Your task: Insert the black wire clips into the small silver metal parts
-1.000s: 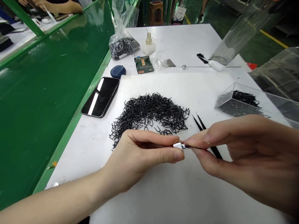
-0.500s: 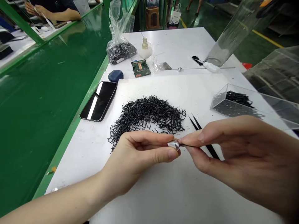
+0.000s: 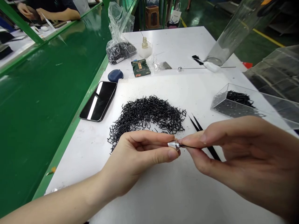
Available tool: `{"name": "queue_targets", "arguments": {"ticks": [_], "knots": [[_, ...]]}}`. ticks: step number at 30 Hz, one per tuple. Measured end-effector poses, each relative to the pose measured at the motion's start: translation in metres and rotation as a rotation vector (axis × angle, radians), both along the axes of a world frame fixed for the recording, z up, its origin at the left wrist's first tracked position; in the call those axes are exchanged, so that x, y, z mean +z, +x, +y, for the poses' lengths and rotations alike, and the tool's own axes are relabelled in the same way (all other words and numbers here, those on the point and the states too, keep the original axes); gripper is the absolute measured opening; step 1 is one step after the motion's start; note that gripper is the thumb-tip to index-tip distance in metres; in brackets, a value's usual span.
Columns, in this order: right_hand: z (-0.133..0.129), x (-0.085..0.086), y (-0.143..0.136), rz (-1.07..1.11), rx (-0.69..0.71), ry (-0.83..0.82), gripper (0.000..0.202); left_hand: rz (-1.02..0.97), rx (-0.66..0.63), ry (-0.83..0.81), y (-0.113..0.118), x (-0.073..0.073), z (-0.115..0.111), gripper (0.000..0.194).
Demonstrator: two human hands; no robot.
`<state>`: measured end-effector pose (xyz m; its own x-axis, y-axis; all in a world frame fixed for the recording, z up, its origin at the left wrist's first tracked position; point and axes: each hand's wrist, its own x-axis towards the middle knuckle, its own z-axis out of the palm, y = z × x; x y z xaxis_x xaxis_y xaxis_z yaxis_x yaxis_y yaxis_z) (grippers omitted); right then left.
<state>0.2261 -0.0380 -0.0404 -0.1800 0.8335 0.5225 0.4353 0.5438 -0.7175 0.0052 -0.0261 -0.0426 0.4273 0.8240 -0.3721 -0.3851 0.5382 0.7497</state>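
The left hand (image 3: 137,157) pinches a small silver metal piece (image 3: 173,145) between thumb and forefinger, while the right hand (image 3: 245,152) grips a thin dark strip (image 3: 188,146) that meets its right end. Just beyond the left hand, a curved heap of black pieces (image 3: 149,109) lies on the desk (image 3: 163,193), with a phone (image 3: 98,101) farther out to its left. Black tweezers (image 3: 213,152) lie partly hidden behind the right hand's fingers, and a clear box (image 3: 219,101) sits beyond that hand.

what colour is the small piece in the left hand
The small piece is silver; see head view.
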Motion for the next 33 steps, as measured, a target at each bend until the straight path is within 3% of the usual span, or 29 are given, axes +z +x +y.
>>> {"name": "queue_targets", "arguments": {"ticks": [16, 28, 33], "knots": [[0.002, -0.001, -0.002, 0.121, 0.058, -0.044, 0.038, -0.028, -0.003, 0.001, -0.001, -0.002, 0.0, 0.021], [-0.007, -0.004, 0.006, -0.106, -0.094, -0.071, 0.028, 0.011, 0.001, -0.016, -0.001, 0.0, -0.001, 0.02], [-0.01, -0.005, 0.008, -0.14, -0.092, -0.053, 0.032, 0.038, 0.0, -0.023, -0.001, 0.002, -0.001, 0.019]]}}
